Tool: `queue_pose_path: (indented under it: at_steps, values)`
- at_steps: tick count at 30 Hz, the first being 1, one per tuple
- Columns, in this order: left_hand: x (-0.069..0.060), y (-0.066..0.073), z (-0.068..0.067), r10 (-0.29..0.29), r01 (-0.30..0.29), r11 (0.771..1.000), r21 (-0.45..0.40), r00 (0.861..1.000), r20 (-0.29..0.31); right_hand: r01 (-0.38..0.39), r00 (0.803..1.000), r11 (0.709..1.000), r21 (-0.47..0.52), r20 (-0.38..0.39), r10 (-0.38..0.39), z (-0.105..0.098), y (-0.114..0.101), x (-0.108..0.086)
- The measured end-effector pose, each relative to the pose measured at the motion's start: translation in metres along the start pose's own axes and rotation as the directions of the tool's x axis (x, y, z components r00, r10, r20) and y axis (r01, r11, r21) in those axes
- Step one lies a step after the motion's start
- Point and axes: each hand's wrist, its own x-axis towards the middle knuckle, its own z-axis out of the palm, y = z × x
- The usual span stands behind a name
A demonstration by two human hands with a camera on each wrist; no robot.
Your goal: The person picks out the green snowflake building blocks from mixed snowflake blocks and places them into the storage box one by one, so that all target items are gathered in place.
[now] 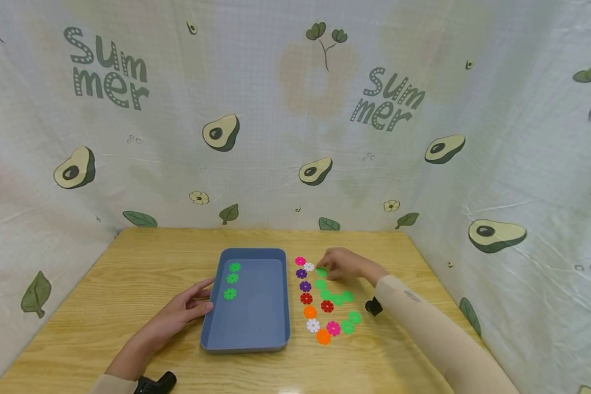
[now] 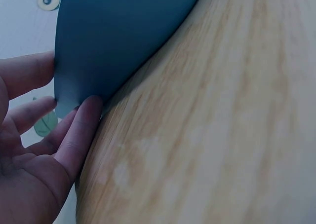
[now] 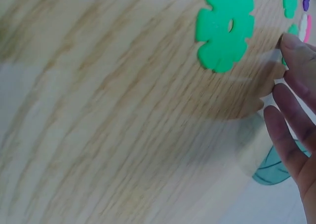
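My left hand (image 1: 184, 309) is at the left side of a blue-grey tray (image 1: 251, 347). In the left wrist view, its fairly straight fingers touch the tray's outer wall (image 2: 113, 41). Three green snowflake-shaped discs (image 1: 232, 278) lie inside the tray, near its left wall. To the right of the tray, my right hand (image 1: 345, 264) reaches down, fingertips at a green notched disc (image 1: 322, 272) on the table. The right wrist view shows these fingers extended low over the wood, partly covering that spot; no disc is clearly lifted.
More notched discs lie right of the tray: several green (image 1: 337, 299), two red (image 1: 306, 299), two orange (image 1: 323, 336), two purple (image 1: 305, 286), plus white (image 1: 313, 325) and pink (image 1: 333, 328) ones. A patterned cloth (image 1: 266, 180) hangs behind the wooden table (image 1: 143, 262).
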Motion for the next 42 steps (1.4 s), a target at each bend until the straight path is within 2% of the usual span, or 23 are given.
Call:
queue_pose_path:
  at_steps: [6, 15, 23, 28, 36, 42]
  values:
    - [0.0, -0.001, 0.0, -0.006, 0.006, 1.0, 0.004, 1.0, -0.003, -0.024, 1.0, 1.0, -0.015, -0.005, 0.024, 0.004, 0.003, 0.008]
    - [0.0, -0.001, -0.001, -0.012, 0.012, 1.0, 0.023, 1.0, -0.022, -0.051, 0.998, 0.999, -0.012, -0.022, 0.051, 0.005, 0.0, 0.009]
    - [0.0, 0.0, 0.002, -0.012, 0.012, 1.0, 0.015, 1.0, -0.024, -0.032, 0.999, 0.999, -0.033, -0.022, 0.031, 0.004, -0.001, 0.006]
    - [0.0, 0.0, 0.002, -0.017, 0.018, 1.0, 0.021, 0.999, -0.031, 0.031, 0.998, 0.998, -0.057, -0.057, -0.034, 0.0, -0.005, 0.004]
    - [0.0, 0.002, 0.001, -0.01, 0.011, 0.999, 0.035, 0.999, -0.031, 0.142, 0.983, 0.989, -0.035, -0.111, -0.145, -0.016, -0.038, 0.01]
    - [0.0, 0.001, 0.001, -0.018, 0.019, 0.999, 0.029, 0.999, -0.03, 0.189, 0.977, 0.982, -0.01, -0.101, -0.189, -0.016, -0.072, 0.023]
